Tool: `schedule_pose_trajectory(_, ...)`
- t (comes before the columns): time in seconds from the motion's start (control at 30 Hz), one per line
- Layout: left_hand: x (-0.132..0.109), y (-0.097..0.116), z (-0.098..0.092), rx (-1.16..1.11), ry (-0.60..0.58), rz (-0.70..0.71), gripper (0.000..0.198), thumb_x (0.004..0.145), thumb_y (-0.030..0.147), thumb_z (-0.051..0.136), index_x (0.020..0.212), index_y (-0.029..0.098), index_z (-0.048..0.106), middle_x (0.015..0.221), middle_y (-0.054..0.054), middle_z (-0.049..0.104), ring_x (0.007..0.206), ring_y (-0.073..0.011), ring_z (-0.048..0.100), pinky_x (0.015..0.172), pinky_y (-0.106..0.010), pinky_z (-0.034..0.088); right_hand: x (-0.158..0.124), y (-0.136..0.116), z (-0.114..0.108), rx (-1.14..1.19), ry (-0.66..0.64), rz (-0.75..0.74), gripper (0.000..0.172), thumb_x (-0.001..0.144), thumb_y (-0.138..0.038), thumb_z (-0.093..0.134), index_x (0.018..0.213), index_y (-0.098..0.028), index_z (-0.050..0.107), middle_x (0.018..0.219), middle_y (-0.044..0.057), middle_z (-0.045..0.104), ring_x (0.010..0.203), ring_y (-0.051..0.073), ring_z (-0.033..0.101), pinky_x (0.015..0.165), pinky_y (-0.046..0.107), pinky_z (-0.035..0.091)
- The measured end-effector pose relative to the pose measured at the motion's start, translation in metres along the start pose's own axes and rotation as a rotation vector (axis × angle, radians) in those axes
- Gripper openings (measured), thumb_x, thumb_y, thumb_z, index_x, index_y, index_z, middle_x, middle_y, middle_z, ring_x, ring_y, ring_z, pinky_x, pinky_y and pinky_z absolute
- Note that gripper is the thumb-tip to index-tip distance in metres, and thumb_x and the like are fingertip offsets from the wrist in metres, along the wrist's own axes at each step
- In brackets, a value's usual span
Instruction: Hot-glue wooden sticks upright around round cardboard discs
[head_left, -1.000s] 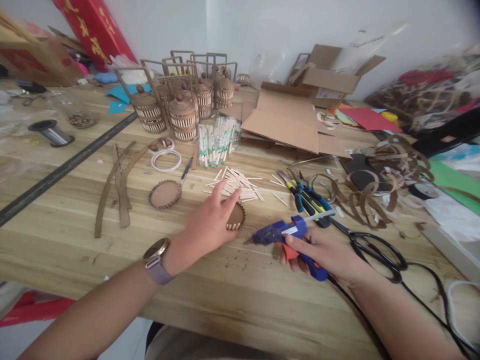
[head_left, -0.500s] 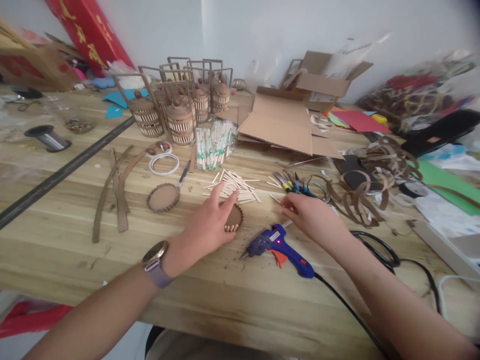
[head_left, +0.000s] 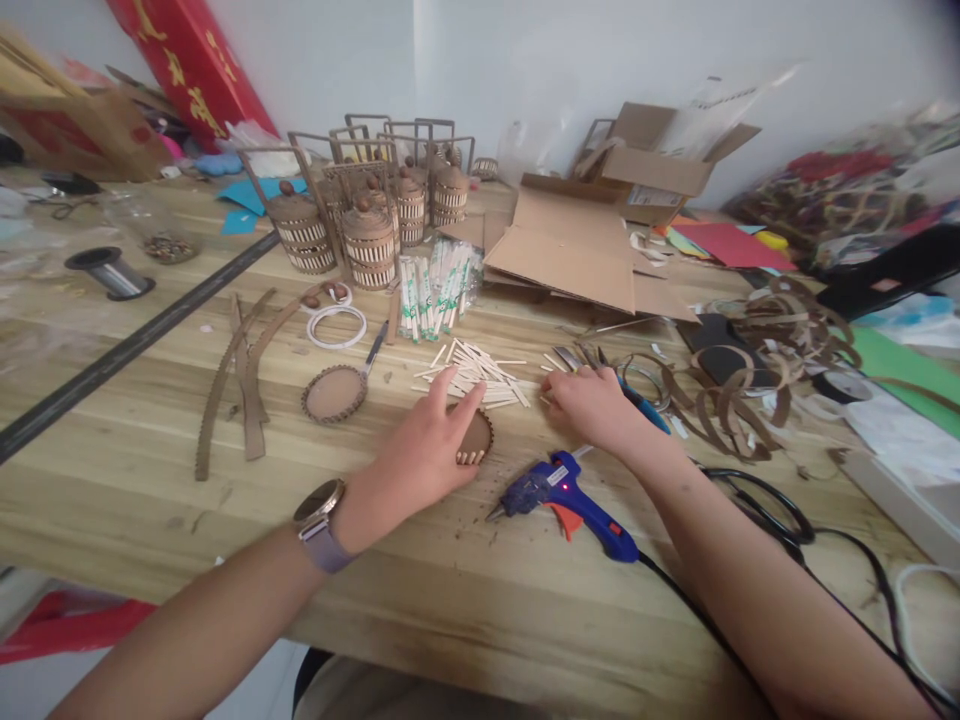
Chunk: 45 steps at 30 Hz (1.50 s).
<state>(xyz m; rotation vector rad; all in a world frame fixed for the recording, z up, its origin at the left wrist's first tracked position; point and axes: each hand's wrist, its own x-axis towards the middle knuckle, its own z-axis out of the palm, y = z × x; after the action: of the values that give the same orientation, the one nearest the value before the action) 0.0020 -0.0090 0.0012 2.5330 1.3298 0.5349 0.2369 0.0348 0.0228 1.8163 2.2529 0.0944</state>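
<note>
My left hand (head_left: 416, 445) holds a round brown cardboard disc (head_left: 477, 436) against the table, thumb at its near edge and two fingers spread over the far side. Short pale sticks stand along the disc's near rim. My fingers cover its left part. Just beyond lies a heap of short wooden sticks (head_left: 487, 375). My right hand (head_left: 589, 405) is down on the table right of that heap, fingertips pinched together among a few loose sticks; what is between them is hidden. A blue hot glue gun (head_left: 559, 495) lies nearer me, nozzle toward the disc.
Left of my hand lies another scallop-edged disc (head_left: 334, 393). Lidded stick baskets (head_left: 371, 245) with tall handles stand behind bagged sticks (head_left: 439, 290). Cardboard sheets (head_left: 570, 245) lie at the back. Pliers (head_left: 641, 405) and curled brown strips (head_left: 742, 400) are at right; a black cable (head_left: 694, 620) trails nearby.
My right hand has moved forward and slightly left, from beside the glue gun to the loose sticks. The left hand keeps its place on the disc. The view has shifted slightly.
</note>
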Motion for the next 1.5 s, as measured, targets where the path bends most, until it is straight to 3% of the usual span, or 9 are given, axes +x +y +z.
schedule_pose_trajectory(0.27, -0.001, -0.001, 0.002, 0.004, 0.006, 0.006, 0.090, 0.070, 0.018, 0.078, 0.146, 0.023, 0.030, 0.154, -0.022, 0.018, 0.132, -0.0420, 0.046, 0.104, -0.055, 0.046, -0.006, 0.000, 0.001, 0.001, 0.034, -0.053, 0.023, 0.085, -0.015, 0.049, 0.089, -0.015, 0.072, 0.099, 0.014, 0.074, 0.096, 0.029, 0.062, 0.078, 0.037, 0.036)
schedule_pose_trajectory(0.57, 0.001, 0.002, -0.002, 0.015, -0.027, -0.014, 0.089, 0.071, 0.019, 0.078, 0.146, 0.021, 0.030, 0.155, -0.024, 0.017, 0.132, -0.0418, 0.047, 0.103, -0.055, 0.046, -0.003, 0.016, 0.004, 0.038, 0.054, -0.274, 0.019, 0.088, -0.008, 0.050, 0.101, -0.013, 0.064, 0.100, 0.013, 0.072, 0.097, 0.025, 0.061, 0.080, 0.032, 0.038)
schedule_pose_trajectory(0.83, 0.000, -0.001, 0.001, -0.017, 0.002, 0.002, 0.089, 0.070, 0.017, 0.077, 0.145, 0.022, 0.031, 0.155, -0.023, 0.019, 0.134, -0.0428, 0.044, 0.106, -0.057, 0.043, -0.001, 0.015, 0.014, 0.060, 0.068, -0.300, 0.022, 0.089, -0.007, 0.046, 0.104, -0.008, 0.062, 0.096, 0.018, 0.070, 0.094, 0.029, 0.063, 0.083, 0.036, 0.040)
schedule_pose_trajectory(0.97, 0.000, -0.002, 0.002, -0.001, 0.008, 0.002, 0.090, 0.070, 0.018, 0.078, 0.146, 0.025, 0.030, 0.155, -0.021, 0.019, 0.132, -0.0415, 0.047, 0.104, -0.056, 0.045, -0.002, 0.014, 0.006, 0.111, 0.090, -0.338, 0.021, 0.089, -0.011, 0.047, 0.103, -0.008, 0.063, 0.100, 0.018, 0.069, 0.098, 0.028, 0.061, 0.088, 0.036, 0.041)
schedule_pose_trajectory(1.07, -0.001, -0.001, 0.000, 0.007, -0.009, 0.003, 0.090, 0.070, 0.019, 0.079, 0.146, 0.022, 0.030, 0.154, -0.022, 0.018, 0.131, -0.0419, 0.047, 0.104, -0.055, 0.046, -0.010, 0.008, -0.009, 0.255, 0.102, -0.417, 0.017, 0.089, -0.012, 0.046, 0.095, -0.014, 0.062, 0.092, 0.010, 0.068, 0.091, 0.022, 0.061, 0.083, 0.030, 0.044)
schedule_pose_trajectory(1.23, 0.000, -0.001, 0.000, -0.015, 0.005, 0.019, 0.091, 0.070, 0.018, 0.079, 0.145, 0.023, 0.029, 0.154, -0.022, 0.019, 0.131, -0.0425, 0.047, 0.103, -0.057, 0.045, -0.026, -0.015, -0.024, 0.745, 0.038, -0.485, 0.010, 0.086, -0.017, 0.051, 0.089, -0.019, 0.060, 0.080, 0.001, 0.064, 0.071, 0.015, 0.057, 0.066, 0.024, 0.044)
schedule_pose_trajectory(1.5, 0.000, -0.004, 0.003, -0.035, 0.030, 0.031, 0.088, 0.071, 0.022, 0.079, 0.145, 0.023, 0.030, 0.153, -0.023, 0.020, 0.133, -0.0437, 0.044, 0.101, -0.058, 0.046, -0.033, -0.037, -0.020, 0.858, -0.019, -0.548, 0.007, 0.083, -0.014, 0.057, 0.084, -0.019, 0.062, 0.080, 0.001, 0.065, 0.071, 0.014, 0.058, 0.066, 0.023, 0.044)
